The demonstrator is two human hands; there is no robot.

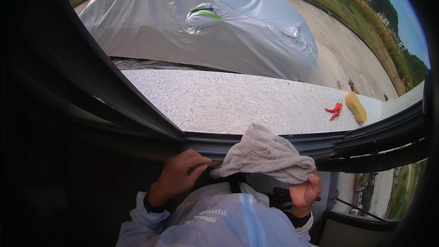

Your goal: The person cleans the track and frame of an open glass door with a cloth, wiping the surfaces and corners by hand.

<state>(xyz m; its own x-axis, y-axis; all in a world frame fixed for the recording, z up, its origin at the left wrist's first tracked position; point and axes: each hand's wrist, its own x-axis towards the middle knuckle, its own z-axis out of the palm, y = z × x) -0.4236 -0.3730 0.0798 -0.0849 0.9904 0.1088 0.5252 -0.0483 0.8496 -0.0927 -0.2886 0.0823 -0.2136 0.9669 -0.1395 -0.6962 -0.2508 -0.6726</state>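
A damp-looking greyish-beige terry cloth hangs bunched over the inner edge of the dark window frame. My right hand grips its right end, thumb against the fabric. Just off the cloth's left end is my left hand, its thumb and forefinger curved towards each other with a small gap between them. I see nothing held in it. Below the cloth runs the sliding-window track, partly covered by it. Beyond the track lies a speckled pale stone sill.
On the sill's right side are red dried chillies and a yellow sponge. A dark window frame upright slants along the left. Outside stands a car under a silver cover, beside concrete paving. The room's left side is in deep shadow.
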